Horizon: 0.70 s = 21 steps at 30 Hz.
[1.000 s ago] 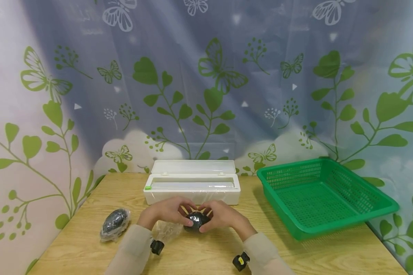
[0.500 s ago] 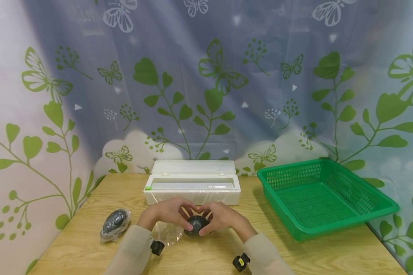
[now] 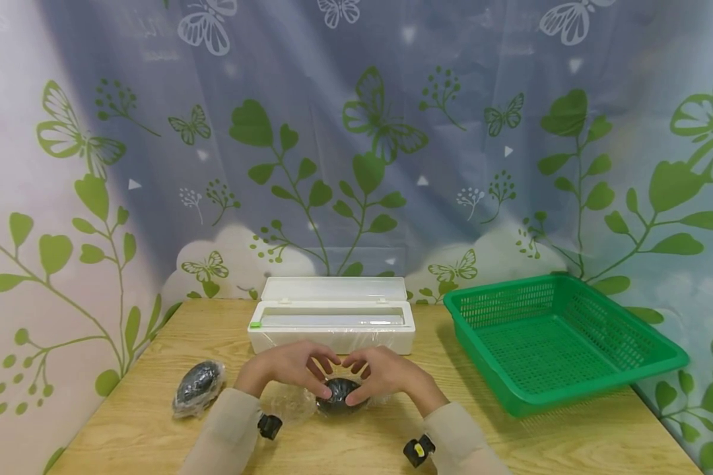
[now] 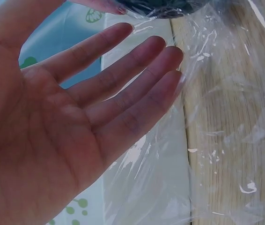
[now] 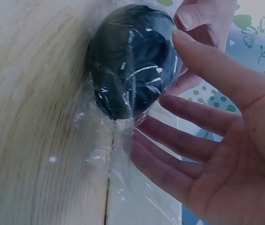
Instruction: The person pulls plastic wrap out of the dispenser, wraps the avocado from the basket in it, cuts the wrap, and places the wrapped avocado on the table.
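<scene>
The dark avocado (image 3: 339,394) has been lowered onto the worktop (image 3: 362,442), just before the white film box (image 3: 333,321). Wrapping is judged underway: cling film (image 5: 123,154) is pressed round it by the left hand (image 3: 288,367) and right hand (image 3: 386,375), fingers nearly straight; loose film must be smoothed next.

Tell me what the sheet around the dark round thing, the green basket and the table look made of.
Sheet: thin clear plastic film, glossy, wrinkled, with white glints.
Green basket: likely moulded plastic, with perforated mesh walls and an even colour.
Table: light wood or wood-look laminate, matt, with visible grain.
</scene>
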Each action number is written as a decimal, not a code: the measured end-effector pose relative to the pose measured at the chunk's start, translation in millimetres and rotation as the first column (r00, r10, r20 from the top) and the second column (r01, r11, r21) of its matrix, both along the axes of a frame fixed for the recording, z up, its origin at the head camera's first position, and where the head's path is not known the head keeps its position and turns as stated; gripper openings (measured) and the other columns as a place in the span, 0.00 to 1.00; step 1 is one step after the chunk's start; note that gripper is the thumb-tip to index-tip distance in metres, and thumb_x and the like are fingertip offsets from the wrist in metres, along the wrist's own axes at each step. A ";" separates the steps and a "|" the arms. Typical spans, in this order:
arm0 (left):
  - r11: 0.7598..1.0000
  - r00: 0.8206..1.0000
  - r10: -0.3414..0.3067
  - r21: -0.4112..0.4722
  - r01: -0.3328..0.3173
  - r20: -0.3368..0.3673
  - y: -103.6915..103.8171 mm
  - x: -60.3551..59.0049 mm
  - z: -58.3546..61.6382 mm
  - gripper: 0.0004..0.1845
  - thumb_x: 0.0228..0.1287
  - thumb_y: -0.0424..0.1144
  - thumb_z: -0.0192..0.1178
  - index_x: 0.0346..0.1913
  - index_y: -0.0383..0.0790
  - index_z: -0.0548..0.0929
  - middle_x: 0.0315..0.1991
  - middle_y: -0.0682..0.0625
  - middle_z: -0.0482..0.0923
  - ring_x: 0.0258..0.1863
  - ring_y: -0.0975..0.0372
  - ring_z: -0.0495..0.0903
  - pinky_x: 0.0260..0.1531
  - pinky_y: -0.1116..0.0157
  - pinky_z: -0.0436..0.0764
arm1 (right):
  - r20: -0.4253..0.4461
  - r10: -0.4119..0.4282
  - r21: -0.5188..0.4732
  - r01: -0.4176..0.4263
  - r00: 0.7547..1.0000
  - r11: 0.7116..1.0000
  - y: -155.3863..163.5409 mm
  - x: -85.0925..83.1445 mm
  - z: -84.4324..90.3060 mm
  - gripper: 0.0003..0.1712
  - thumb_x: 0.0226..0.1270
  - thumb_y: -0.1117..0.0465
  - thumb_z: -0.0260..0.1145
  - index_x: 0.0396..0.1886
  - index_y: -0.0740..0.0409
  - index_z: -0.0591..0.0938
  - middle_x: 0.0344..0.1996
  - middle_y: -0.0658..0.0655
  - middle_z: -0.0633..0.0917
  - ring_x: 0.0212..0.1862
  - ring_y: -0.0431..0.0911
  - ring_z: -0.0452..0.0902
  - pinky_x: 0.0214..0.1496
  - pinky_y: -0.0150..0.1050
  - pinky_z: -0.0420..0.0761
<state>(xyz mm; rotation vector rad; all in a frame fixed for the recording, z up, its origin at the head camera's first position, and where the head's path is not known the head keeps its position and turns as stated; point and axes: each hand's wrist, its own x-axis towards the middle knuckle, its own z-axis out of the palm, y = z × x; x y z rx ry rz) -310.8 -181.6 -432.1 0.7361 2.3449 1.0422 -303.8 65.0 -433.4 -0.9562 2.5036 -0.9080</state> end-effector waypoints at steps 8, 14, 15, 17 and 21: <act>1.000 1.000 -0.006 -0.007 0.006 -0.004 -1.5 1.0 2.6 0.32 0.58 0.40 0.77 0.65 0.36 0.79 0.57 0.38 0.83 0.54 0.48 0.86 0.49 0.55 0.88 | 0.013 0.006 0.008 -0.006 1.000 1.000 2.3 -0.2 2.7 0.35 0.54 0.57 0.83 0.62 0.63 0.82 0.53 0.66 0.87 0.53 0.60 0.86 0.54 0.51 0.87; 1.000 1.000 -0.007 -0.001 0.007 -0.004 -4.9 1.3 6.4 0.32 0.59 0.40 0.76 0.65 0.35 0.79 0.57 0.36 0.82 0.55 0.45 0.85 0.50 0.54 0.88 | 0.018 -0.005 0.001 0.004 1.000 1.000 4.2 0.5 4.9 0.34 0.55 0.57 0.82 0.61 0.64 0.82 0.53 0.66 0.87 0.53 0.61 0.86 0.55 0.51 0.87; 1.000 1.000 -0.008 -0.002 0.008 -0.011 -5.8 1.2 6.7 0.32 0.59 0.40 0.76 0.65 0.34 0.79 0.57 0.36 0.82 0.55 0.45 0.85 0.50 0.55 0.88 | 0.019 -0.008 -0.001 0.008 1.000 1.000 4.4 0.8 5.3 0.34 0.55 0.57 0.82 0.61 0.64 0.82 0.53 0.66 0.87 0.53 0.61 0.86 0.55 0.51 0.87; 1.000 1.000 -0.003 -0.006 0.003 -0.030 -8.3 1.3 7.7 0.32 0.59 0.40 0.76 0.65 0.34 0.79 0.57 0.36 0.82 0.54 0.45 0.85 0.50 0.55 0.88 | 0.016 -0.018 -0.005 0.018 1.000 1.000 4.9 1.3 6.0 0.34 0.55 0.57 0.82 0.61 0.64 0.82 0.52 0.65 0.87 0.53 0.61 0.86 0.55 0.51 0.87; 1.000 0.997 0.008 0.000 -0.008 -0.073 -14.4 1.1 9.6 0.32 0.59 0.40 0.76 0.65 0.33 0.79 0.57 0.34 0.82 0.54 0.44 0.85 0.49 0.56 0.88 | 0.013 -0.040 -0.018 0.041 0.999 0.999 6.2 1.3 7.3 0.34 0.55 0.57 0.82 0.61 0.64 0.82 0.52 0.66 0.88 0.53 0.60 0.85 0.55 0.50 0.87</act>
